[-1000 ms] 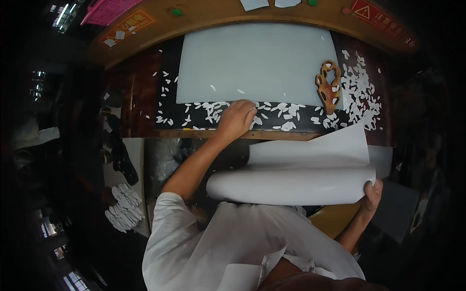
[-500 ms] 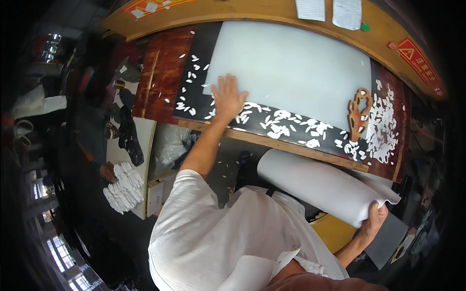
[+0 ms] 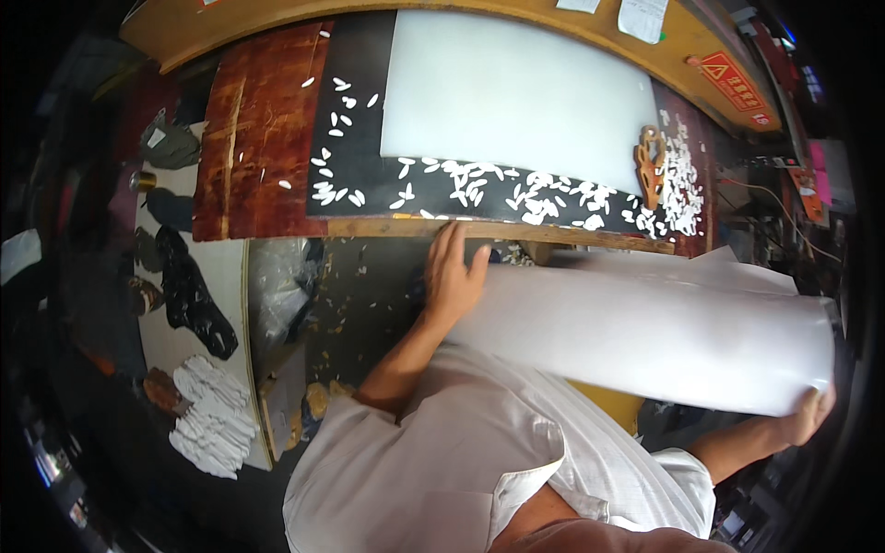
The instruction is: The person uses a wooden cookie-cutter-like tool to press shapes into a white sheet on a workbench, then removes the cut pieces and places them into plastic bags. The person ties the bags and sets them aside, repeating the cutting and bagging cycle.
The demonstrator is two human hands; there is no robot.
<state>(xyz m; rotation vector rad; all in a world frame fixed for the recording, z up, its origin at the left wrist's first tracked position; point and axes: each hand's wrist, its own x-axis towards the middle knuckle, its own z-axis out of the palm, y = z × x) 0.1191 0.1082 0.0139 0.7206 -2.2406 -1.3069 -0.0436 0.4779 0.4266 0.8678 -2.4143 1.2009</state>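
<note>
A large roll of white sheet material [image 3: 645, 323] lies across in front of me, below the worktable's front edge, with a loose flap at its upper right. My right hand [image 3: 811, 415] grips its right end from below, the fingers partly hidden. By the roll's left end my left hand [image 3: 454, 281] has its thumb apart and fingertips up at the wooden edge strip [image 3: 544, 232]; whether it touches the roll I cannot tell. On the table, a pale white board [image 3: 516, 92] rests on a black mat [image 3: 355, 60]. An orange-brown tool with finger-sized holes [image 3: 650, 170] stands at the board's right edge.
Small white cut pieces [image 3: 682, 184] are heaped at the right and scattered along the mat. A yellow beam [image 3: 277, 35] spans the table's back. To the left, a side table [image 3: 226, 318] carries a black plastic bag [image 3: 194, 295] and stacked white pieces [image 3: 217, 415].
My left hand has come off the mat and board, down to the table's front edge. The roll has moved right and turned more level, with my right hand still on its end. The view has shifted.
</note>
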